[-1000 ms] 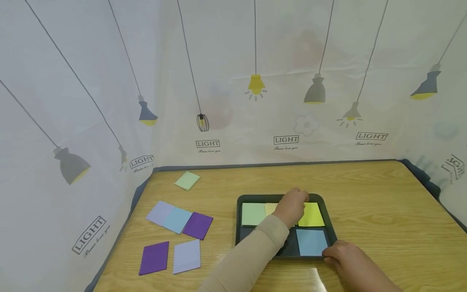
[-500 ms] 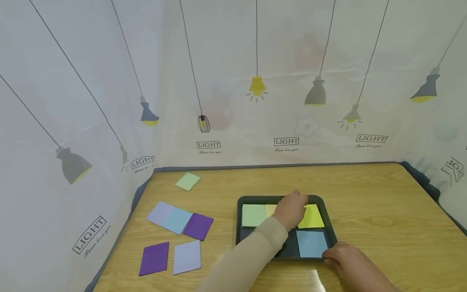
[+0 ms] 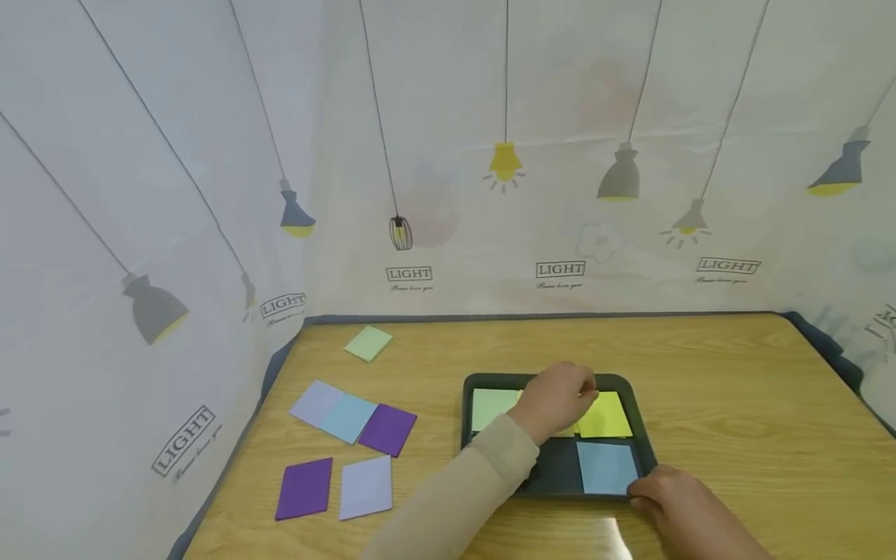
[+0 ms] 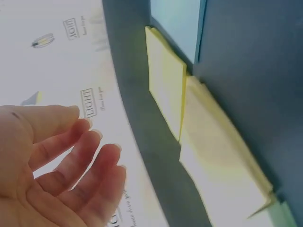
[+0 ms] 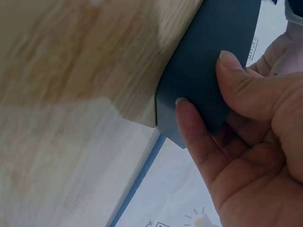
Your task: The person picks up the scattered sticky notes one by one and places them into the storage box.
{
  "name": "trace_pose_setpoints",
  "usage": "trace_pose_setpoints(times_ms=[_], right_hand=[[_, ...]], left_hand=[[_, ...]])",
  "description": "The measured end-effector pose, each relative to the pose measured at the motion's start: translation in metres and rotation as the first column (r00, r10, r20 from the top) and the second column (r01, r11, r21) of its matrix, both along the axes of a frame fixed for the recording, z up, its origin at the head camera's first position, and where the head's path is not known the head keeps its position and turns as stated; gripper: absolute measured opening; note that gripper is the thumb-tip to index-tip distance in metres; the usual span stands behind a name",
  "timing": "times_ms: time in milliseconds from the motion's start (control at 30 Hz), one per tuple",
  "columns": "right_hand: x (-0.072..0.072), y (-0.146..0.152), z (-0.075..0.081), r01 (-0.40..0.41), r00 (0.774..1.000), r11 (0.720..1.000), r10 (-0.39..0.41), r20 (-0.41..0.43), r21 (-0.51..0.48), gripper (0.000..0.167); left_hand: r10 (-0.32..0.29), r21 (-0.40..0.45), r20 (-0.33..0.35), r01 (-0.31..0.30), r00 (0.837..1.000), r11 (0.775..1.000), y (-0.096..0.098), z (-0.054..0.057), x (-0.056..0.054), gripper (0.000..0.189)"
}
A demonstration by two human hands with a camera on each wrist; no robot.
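Observation:
My left hand (image 3: 556, 398) is held over the back row of a dark tray (image 3: 556, 470). Its fingers are loosely bent and hold nothing, as the left wrist view shows. Under it lie a pale yellow square pad (image 4: 218, 146) and a bright yellow pad (image 3: 607, 416), side by side; the hand partly covers the pale one in the head view. A pale green pad (image 3: 492, 408) fills the row's left end, and a blue pad (image 3: 607, 468) sits at front right. At the tray's near right corner, my right hand (image 3: 670, 498) grips the wall (image 5: 194, 85) with thumb and fingers.
Left of the tray, a lavender pad (image 3: 316, 401), a light blue one (image 3: 348, 418) and a purple one (image 3: 388, 429) form a slanting row. Nearer lie another purple pad (image 3: 304, 488) and a lavender pad (image 3: 366, 488). A pale green pad (image 3: 369, 343) is farther back.
My left hand has come off the pads slightly, and more of the yellow ones shows beside it. The right hand stays on the tray corner. The head view has shifted a little.

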State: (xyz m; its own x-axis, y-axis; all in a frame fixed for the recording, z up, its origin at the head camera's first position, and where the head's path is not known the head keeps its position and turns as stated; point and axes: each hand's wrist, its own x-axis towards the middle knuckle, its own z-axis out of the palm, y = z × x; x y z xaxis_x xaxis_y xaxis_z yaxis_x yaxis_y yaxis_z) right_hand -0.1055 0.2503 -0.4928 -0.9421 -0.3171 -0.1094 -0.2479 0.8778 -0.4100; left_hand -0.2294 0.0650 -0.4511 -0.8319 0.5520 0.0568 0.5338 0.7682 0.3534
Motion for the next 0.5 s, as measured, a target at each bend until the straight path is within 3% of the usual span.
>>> trace_pose_setpoints(times_ms=[333, 500], right_hand=[[-0.002, -0.005, 0.002, 0.090, 0.992, 0.996, -0.090, 0.087, 0.006, 0.014], [-0.004, -0.006, 0.002, 0.099, 0.989, 0.995, -0.098, 0.113, 0.000, 0.014]], left_hand=[[-0.015, -0.010, -0.040, 0.015, 0.999, 1.000, -0.021, 0.029, 0.018, 0.013], [-0.016, 0.020, -0.065, 0.017, 0.998, 1.000, -0.042, 0.031, 0.024, 0.015]])
